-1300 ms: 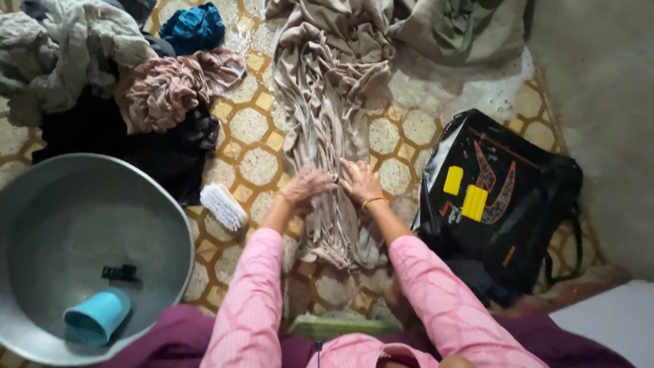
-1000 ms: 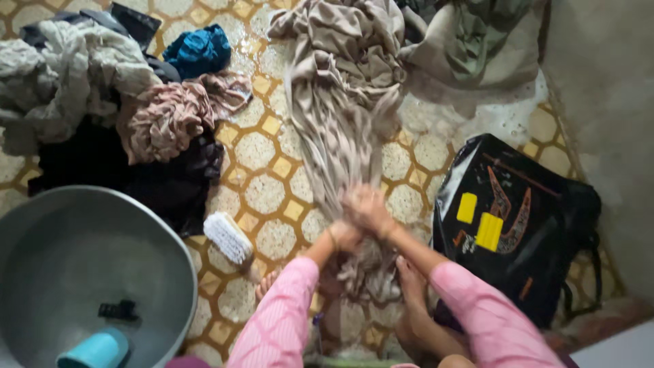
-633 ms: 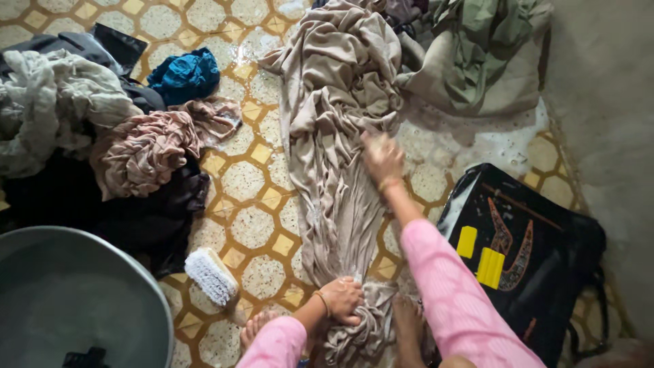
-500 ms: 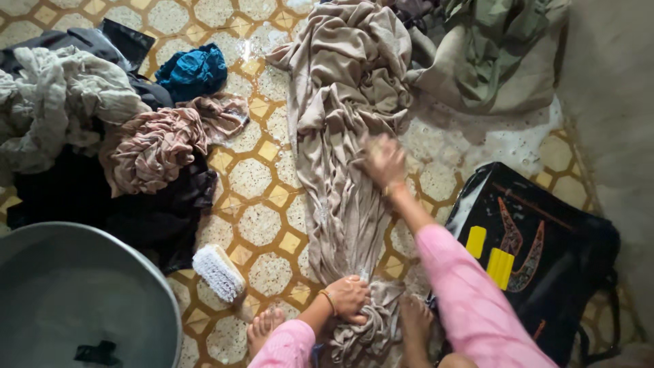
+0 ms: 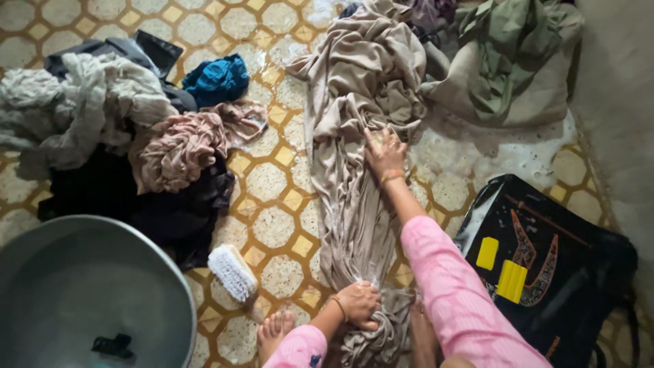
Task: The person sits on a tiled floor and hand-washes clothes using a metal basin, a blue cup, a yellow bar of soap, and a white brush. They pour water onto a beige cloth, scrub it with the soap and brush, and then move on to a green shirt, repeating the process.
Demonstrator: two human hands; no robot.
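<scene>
Beige cloth (image 5: 354, 170) lies stretched along the wet floor (image 5: 272, 225) because your left hand (image 5: 359, 304) clenches its bunched near end while your right hand (image 5: 385, 153) presses flat, fingers spread, farther up.

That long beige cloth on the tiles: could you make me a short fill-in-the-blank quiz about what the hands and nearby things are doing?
1. The left hand grips the bunched near end of the ____ cloth.
2. The right hand presses on the cloth with a ____ sleeve behind it.
3. The white scrub brush lies on the ____ between basin and cloth.

Missing words: beige; pink; floor
</scene>
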